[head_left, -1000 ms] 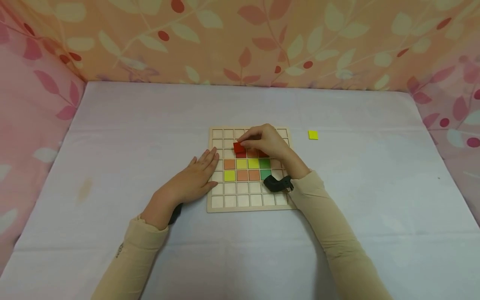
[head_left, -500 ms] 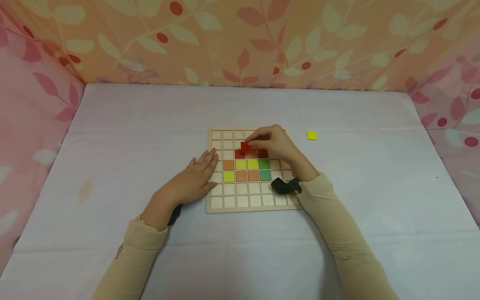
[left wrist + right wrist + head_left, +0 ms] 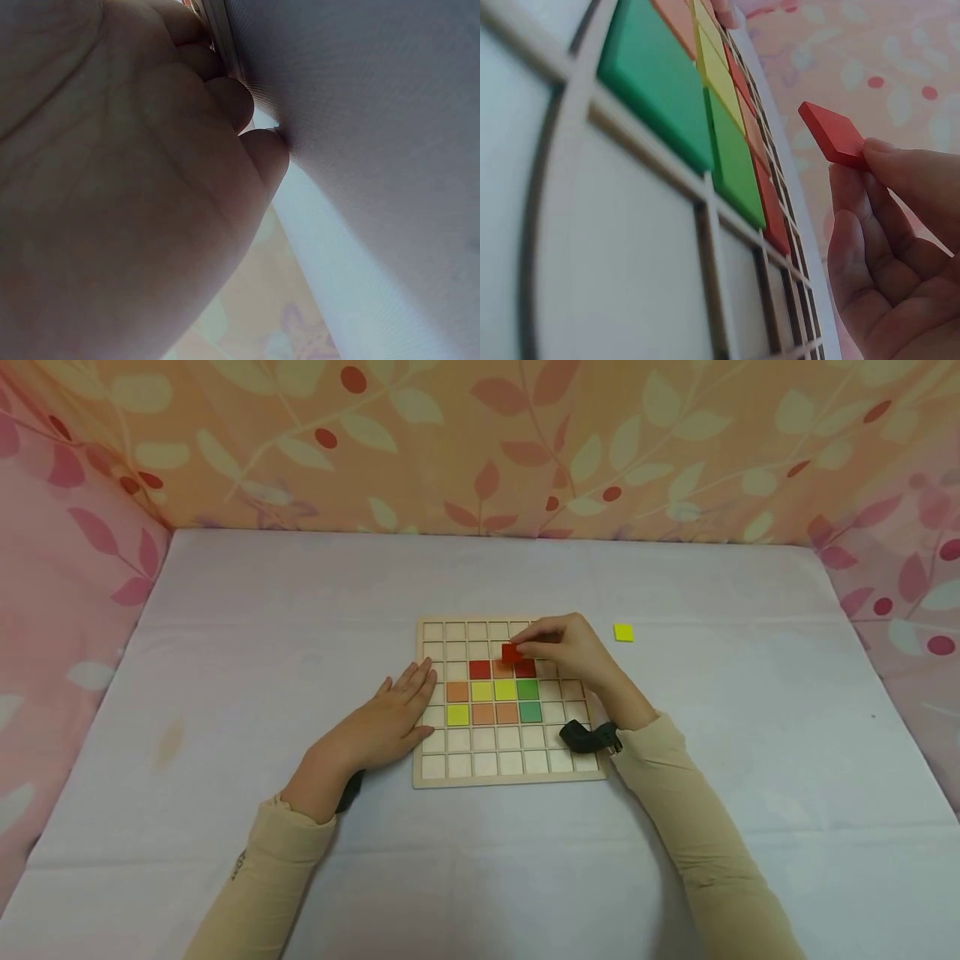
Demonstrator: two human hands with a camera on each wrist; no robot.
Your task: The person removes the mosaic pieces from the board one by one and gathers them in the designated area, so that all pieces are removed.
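A wooden grid board (image 3: 510, 782) lies flat on the cloth, with red, orange, yellow and green square tiles set in its middle cells. Between thumb and fingers my right hand (image 3: 585, 652) pinches a red tile (image 3: 512, 653), held above the board; the right wrist view shows this red tile (image 3: 834, 133) clear of the grid. My left hand (image 3: 386, 718) rests at the board's left edge, fingers straight and touching its rim. In the left wrist view the palm of the left hand (image 3: 135, 172) fills much of the picture.
A lone yellow tile (image 3: 623, 632) lies on the white cloth (image 3: 720, 693) right of the board's far corner. Flower-patterned fabric (image 3: 480, 452) stands behind and at both sides. A black wrist device (image 3: 588, 737) hangs over the board's right side.
My right hand has moved to the right with the pinched red tile, away from the red tile in the grid's left part. My left hand has stayed put.
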